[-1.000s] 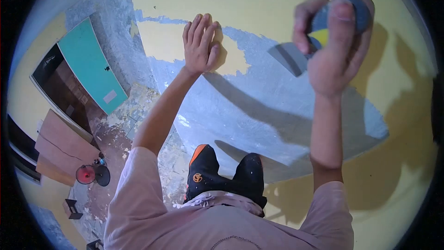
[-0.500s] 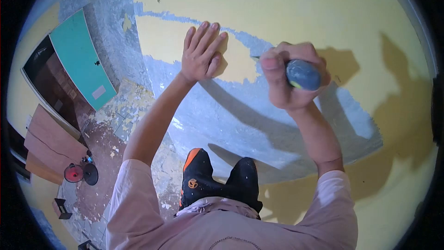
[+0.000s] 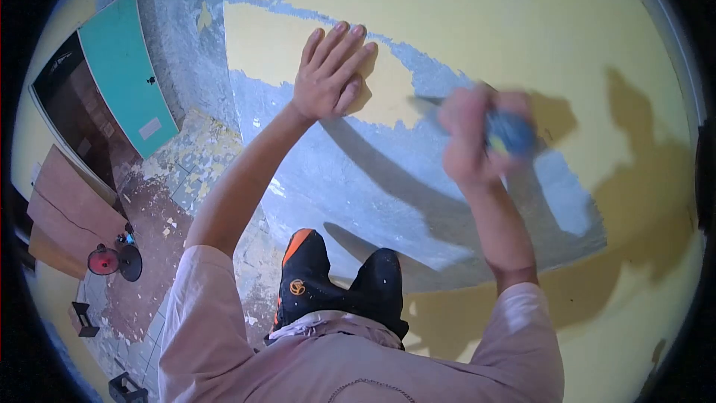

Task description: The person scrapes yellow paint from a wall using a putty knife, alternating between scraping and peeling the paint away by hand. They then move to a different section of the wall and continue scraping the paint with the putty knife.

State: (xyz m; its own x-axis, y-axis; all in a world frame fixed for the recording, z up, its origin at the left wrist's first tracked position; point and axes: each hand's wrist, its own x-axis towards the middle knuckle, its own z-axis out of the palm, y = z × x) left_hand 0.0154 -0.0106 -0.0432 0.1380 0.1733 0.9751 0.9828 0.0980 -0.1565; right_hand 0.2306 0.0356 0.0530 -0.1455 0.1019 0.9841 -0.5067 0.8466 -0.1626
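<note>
wall: yellow coat (image 3: 447, 0) on top, bare grey area (image 3: 388, 179) toward 6 o'clock; we judge the step as mid-scrape along the ragged border.
left hand (image 3: 328, 75): near 11 o'clock, palm flat on the yellow island (image 3: 261, 37), fingers slightly apart, thumb out; likely bracing.
right hand (image 3: 473, 127): toward 2 o'clock, motion-blurred, fingers clamped round the scraper handle.
scraper: handle (image 3: 511, 134) in the right fist, butt toward 4 o'clock, tool right of the island.
blade (image 3: 429, 104): points to 10 o'clock, near the island's ragged edge; contact unclear. Next move calls for a low angle, firm push, clear of left fingertips.
</note>
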